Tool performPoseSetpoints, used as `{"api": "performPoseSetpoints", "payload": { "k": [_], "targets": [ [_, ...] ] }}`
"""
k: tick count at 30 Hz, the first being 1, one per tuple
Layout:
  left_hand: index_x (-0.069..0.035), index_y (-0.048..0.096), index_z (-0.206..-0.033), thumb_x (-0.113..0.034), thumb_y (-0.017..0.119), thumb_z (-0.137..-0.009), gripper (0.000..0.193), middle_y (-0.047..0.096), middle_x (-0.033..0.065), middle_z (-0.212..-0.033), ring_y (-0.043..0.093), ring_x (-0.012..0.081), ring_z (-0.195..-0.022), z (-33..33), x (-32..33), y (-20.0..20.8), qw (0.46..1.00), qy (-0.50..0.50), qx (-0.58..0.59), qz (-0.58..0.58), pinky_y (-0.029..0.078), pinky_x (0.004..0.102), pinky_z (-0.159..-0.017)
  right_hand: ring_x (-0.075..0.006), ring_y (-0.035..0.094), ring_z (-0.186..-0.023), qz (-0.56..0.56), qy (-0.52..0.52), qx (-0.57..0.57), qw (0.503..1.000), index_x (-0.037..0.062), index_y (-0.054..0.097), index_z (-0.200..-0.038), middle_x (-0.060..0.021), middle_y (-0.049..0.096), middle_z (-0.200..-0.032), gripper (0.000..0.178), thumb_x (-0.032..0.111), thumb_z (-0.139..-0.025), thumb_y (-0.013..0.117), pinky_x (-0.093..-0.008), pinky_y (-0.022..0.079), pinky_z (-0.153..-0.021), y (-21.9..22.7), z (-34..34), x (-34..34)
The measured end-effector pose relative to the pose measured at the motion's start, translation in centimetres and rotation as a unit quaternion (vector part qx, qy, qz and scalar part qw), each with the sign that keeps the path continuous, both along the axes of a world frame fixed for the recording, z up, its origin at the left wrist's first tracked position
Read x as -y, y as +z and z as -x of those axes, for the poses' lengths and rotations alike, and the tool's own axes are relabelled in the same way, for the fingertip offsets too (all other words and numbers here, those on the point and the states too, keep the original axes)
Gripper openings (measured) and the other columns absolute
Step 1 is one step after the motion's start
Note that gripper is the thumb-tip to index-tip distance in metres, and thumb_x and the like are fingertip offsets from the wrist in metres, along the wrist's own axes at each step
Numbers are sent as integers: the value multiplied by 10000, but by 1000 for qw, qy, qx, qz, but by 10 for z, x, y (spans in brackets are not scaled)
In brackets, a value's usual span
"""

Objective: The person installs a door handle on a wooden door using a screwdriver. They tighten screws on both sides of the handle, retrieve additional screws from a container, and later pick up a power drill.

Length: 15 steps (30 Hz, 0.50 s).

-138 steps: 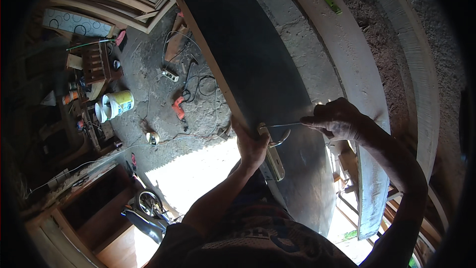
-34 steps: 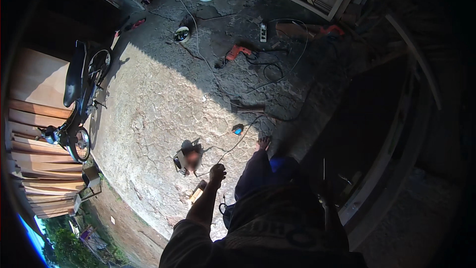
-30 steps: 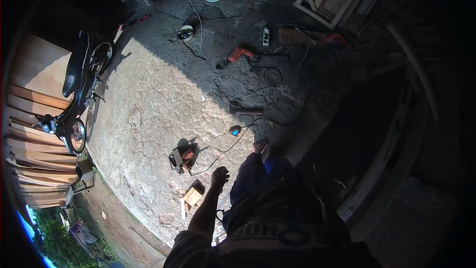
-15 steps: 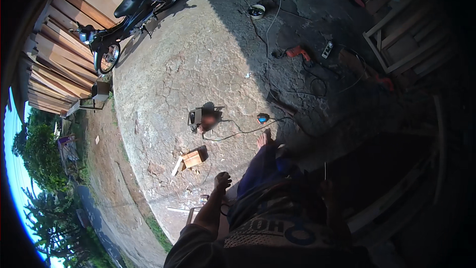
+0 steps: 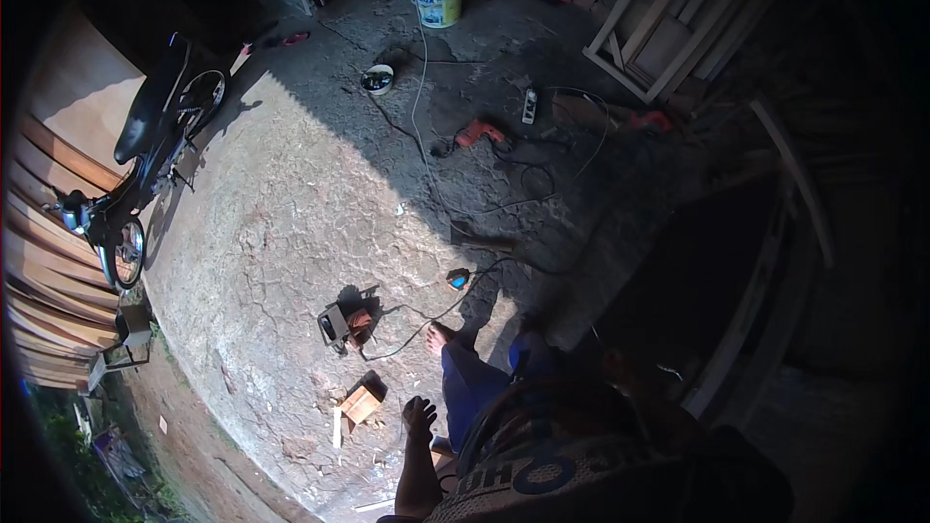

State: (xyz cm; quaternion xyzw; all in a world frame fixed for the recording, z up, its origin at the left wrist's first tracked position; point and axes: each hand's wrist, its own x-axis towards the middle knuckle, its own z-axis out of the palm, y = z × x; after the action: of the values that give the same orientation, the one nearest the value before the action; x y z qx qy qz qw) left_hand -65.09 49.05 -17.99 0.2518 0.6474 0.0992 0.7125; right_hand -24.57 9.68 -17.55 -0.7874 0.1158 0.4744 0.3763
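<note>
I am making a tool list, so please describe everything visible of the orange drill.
The orange drill, plastic by its look, lies unheld on the rough, shaded floor. Its dark front end points left in the picture; a dark cord trails beyond its other end. A pale cable passes near the front, contact unclear.

The left hand [image 5: 419,416] is hanging beside the person's legs, its fingers curling loosely, near a wooden block [image 5: 360,405] that is lying on the sunlit floor [image 5: 271,223]. The right hand [image 5: 615,365] is resting in deep shadow by a dark panel [image 5: 697,261]; a thin pale shaft [image 5: 595,331] is showing just beyond it, the dimness hiding the grip. A corded power tool [image 5: 347,326] is sitting ahead, a small blue object [image 5: 458,279] lying near its cord. Farther off, an orange drill [image 5: 475,133] is lying in shade, two buckets [image 5: 438,2] are standing behind, and a motorcycle [image 5: 155,126] is standing at left.
</note>
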Motion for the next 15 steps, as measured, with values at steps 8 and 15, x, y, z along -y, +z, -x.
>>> {"api": "performPoseSetpoints", "payload": {
  "k": [8,15],
  "targets": [
    [-79,471,-1411,-361,586,-1030,488,625,173,-1297,680,348,-1066,54,-85,-16,995,68,-66,-8,560,505,-855,-139,572,-661,42,27,-2,999,174,497,-1315,-20,594,-910,347,281,-1006,613,-343,490,-539,16,67,-67],
    [-59,415,-1465,-316,522,-1048,501,603,211,-1327,676,380,-1081,66,-89,-21,993,40,-105,46,568,526,-844,-149,587,-692,51,7,2,999,171,482,-1351,-27,599,-940,395,316,-1007,609,-353,502,-557,30,65,-84]
  ]
}}
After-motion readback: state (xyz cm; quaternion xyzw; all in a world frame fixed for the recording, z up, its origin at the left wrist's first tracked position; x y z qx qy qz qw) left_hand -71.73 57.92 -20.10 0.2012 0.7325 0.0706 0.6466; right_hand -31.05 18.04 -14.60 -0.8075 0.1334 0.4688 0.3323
